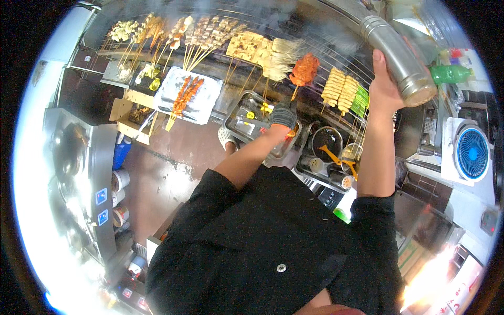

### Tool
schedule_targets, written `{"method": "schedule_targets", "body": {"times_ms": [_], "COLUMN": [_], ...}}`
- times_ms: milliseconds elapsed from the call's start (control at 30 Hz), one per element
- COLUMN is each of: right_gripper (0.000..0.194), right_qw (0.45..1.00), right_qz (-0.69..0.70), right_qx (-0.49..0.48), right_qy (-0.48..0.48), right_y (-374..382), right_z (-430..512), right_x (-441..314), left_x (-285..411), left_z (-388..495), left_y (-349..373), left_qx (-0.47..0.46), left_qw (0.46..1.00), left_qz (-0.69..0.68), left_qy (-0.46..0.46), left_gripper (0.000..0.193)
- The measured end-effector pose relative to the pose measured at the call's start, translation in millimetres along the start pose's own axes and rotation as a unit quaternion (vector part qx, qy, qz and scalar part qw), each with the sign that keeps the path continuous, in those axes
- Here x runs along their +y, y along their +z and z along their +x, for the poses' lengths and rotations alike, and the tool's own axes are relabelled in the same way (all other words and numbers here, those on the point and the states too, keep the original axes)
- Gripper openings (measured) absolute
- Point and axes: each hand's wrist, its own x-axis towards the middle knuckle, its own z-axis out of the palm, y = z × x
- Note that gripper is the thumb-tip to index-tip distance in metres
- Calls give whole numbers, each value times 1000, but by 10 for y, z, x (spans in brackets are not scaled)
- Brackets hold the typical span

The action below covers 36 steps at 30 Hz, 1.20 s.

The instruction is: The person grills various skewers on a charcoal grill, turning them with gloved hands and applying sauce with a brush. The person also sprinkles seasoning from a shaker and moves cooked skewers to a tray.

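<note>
My left hand (283,115), in a dark grey knitted glove with an orange cuff, is closed around the stick of a red-sauced meat skewer (304,70) at the grill's front edge. Raised at the upper right, my bare right hand (384,88) grips a metal shaker (401,59), which is tilted over the right end of the grill. Across the grill lie skewers of enoki mushrooms (280,59), flat tofu-like sheets (248,46), cubed meat (210,31), spiral-cut pieces (339,89) and green vegetables (360,101).
Below the grill are a foil-lined tray (204,98) with red skewers, a steel tray (232,120), and another tray (301,169) holding a sauce bowl (327,143) and shakers. A green bottle (451,74) and a blue fan (472,153) are at the right. Smoke drifts over the grill.
</note>
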Motion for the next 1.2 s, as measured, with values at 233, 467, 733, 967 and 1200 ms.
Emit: {"method": "schedule_targets", "body": {"times_ms": [233,467,733,967,1200], "right_gripper": [77,70,78,73,73], "right_qw": [978,989,969,988,987], "right_qz": [-191,80,-246,-76,-89], "right_qx": [-54,113,-18,13,52], "right_qy": [-57,42,-11,138,127], "right_y": [-178,-136,-884,-988,-940], "right_z": [57,-54,-82,-698,-777], "right_x": [-9,112,447,364,331], "left_x": [405,485,495,902,973], "left_z": [-118,-62,-255,-209,85], "left_y": [-387,-435,-988,-689,51], "left_qx": [12,-16,-251,-242,-262], "left_qw": [840,703,956,959,659], "left_qz": [-506,-644,146,12,-621], "left_qy": [-196,-301,-54,145,-332], "left_gripper": [17,16,57,50,29]}}
